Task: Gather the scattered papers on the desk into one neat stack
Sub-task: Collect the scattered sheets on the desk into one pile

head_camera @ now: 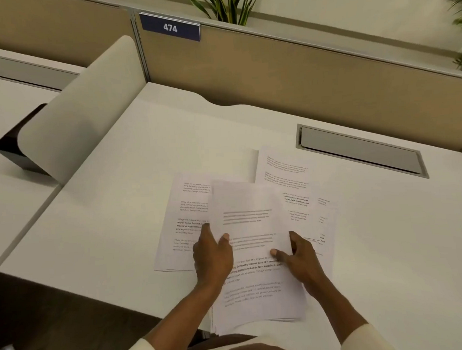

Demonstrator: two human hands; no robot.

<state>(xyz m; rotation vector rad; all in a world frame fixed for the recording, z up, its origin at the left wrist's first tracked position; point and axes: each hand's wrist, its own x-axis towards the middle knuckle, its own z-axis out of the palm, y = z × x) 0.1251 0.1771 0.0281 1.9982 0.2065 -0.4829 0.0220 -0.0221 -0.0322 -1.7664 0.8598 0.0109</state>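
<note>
Papers lie overlapped near the front edge of the white surface (118, 208) — a thick front stack (258, 289), a sheet at left (183, 204), another behind at right (286, 171). Left hand (212, 257) and right hand (301, 259) pinch the front stack's top sheet — thumbs on top, fingers beneath.

Both hands (212, 257) (301, 259) low, fingers (279, 254) spread

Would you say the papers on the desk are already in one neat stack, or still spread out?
Still spread out: the papers overlap at different angles, with sheets fanning out beyond both hands on the desk.
</note>
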